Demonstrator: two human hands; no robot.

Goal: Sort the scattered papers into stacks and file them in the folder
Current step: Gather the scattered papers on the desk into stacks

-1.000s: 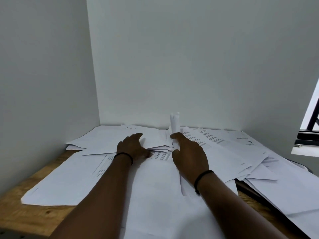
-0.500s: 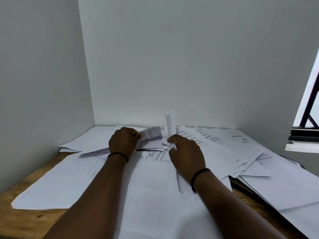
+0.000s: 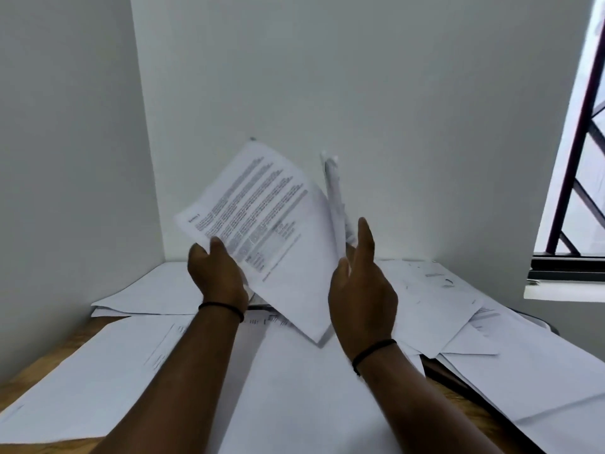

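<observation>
My left hand [image 3: 217, 278] is raised above the table and pinches the lower left edge of a printed sheet [image 3: 265, 217], which tilts up toward the wall. My right hand [image 3: 360, 290] holds a thin stack of papers [image 3: 334, 194] upright and edge-on between thumb and fingers, right beside the printed sheet. Several loose white sheets [image 3: 432, 296] lie scattered over the wooden table [image 3: 39, 362]. A dark edge [image 3: 437, 371] shows under the papers on the right; I cannot tell whether it is the folder.
Grey walls close the table in at the left and the back. A window with dark bars [image 3: 576, 158] and a white sill is at the right. Large white sheets [image 3: 294, 404] cover the near part of the table.
My left hand has lifted a printed sheet off the pile and raised it toward the upright stack. My right hand has risen with that stack. The camera has tilted upward.
</observation>
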